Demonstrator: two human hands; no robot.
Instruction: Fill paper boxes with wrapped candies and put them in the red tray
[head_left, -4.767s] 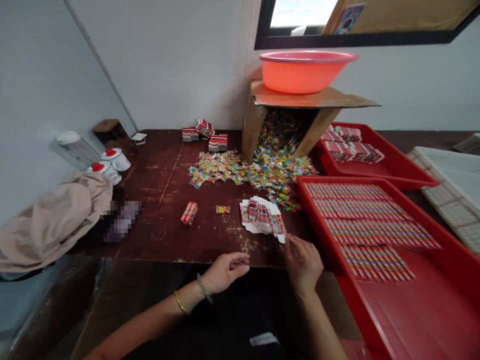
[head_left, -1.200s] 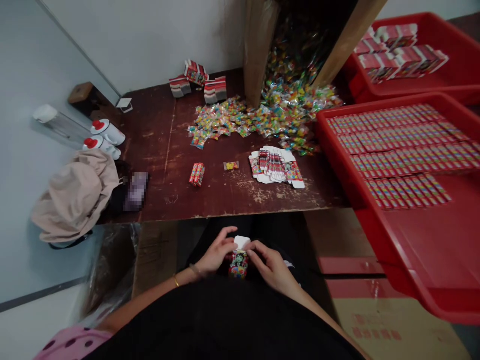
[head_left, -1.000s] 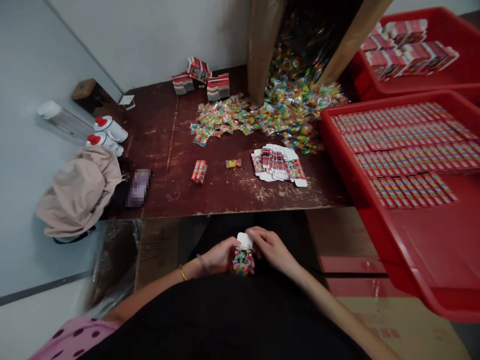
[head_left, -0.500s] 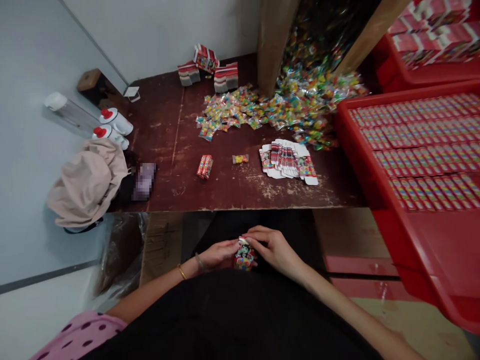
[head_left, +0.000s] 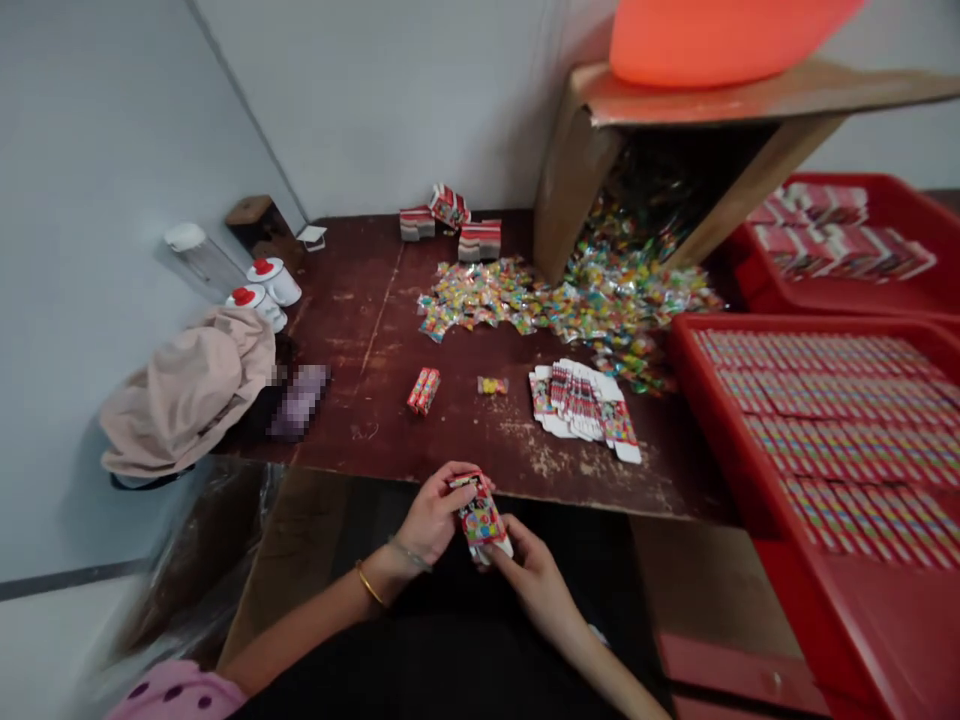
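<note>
The right hand pinches the lower end of a printed box, near the front edge of the worktop; the left hand grips its upper end, fingers partly hidden behind. Farther, the orange basin is cut off

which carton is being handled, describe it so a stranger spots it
Start at the dark red table and find its front edge, nearest the camera. There the left hand and right hand hold a small printed carton, its white end toward the right hand. Unlike the overlapping cartons piled on the table, it alone sits in the hands.
</note>
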